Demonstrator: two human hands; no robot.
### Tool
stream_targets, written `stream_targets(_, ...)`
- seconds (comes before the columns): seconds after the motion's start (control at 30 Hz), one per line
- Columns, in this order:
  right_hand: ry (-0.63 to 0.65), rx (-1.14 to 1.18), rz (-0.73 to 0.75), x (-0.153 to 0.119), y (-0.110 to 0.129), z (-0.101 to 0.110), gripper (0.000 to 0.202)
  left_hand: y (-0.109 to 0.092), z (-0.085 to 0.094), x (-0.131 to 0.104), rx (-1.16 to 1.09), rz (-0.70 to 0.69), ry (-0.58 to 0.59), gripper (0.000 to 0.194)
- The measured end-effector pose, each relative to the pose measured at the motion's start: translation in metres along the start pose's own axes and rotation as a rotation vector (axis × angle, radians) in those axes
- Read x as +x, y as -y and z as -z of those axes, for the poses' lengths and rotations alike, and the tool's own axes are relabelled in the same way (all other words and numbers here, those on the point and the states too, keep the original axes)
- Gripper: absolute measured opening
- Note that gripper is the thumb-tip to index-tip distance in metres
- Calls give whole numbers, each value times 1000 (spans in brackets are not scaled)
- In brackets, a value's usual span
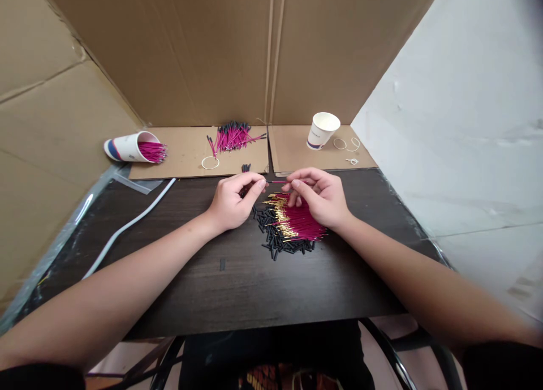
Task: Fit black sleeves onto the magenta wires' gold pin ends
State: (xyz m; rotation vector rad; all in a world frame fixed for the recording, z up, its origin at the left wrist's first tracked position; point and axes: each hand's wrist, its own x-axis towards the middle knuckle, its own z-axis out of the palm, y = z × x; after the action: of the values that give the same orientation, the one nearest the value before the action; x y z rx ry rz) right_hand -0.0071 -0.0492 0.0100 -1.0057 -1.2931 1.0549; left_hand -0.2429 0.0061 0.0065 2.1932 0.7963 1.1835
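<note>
Between my two hands, above the dark table (254, 288), a thin magenta wire (278, 181) lies level. My right hand (320, 196) pinches its right end between thumb and forefinger. At the wire's left end, the thumb and forefinger of my left hand (238, 198) are pinched around a small dark piece (267, 181), mostly hidden by the fingertips. Below my right hand lies a pile of magenta wires (303, 223) with gold tips pointing left. Loose short black tubes (288, 245) are scattered along the pile's left and front sides.
Magenta wires with black ends (235, 136) lie on cardboard (182, 163) at the back. A tipped paper cup (127, 146) holding wires is at the left, an upright cup (322, 132) at the back right. A pale cable (131, 223) crosses the left. Cardboard walls enclose the back and left.
</note>
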Motion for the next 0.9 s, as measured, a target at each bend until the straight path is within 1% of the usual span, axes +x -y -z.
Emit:
stream_targets(0.13, 10, -3, -19, 0, 0, -1, 33, -1, 0, 0, 12, 4, 11, 25)
stream_targets(0.33, 18, -48, 6, -1, 0, -1, 38, -2, 1, 1, -1, 10, 24, 25)
stream_targets(0.53, 18, -38, 56, -1, -2, -1, 31, -3, 2, 1, -7, 34, 36, 28)
stream_targets(0.63, 18, -50, 51, -1, -2, -1, 31, -2, 2, 0, -14, 47, 45, 27)
stream_targets(0.77, 17, -44, 40, 0, -1, 0, 32, -1, 2, -2, -20, 73, 40, 22)
stream_targets(0.9, 7, -8, 28, 0, 4, -1, 32, 2, 0, -3, -3, 62, 31, 21)
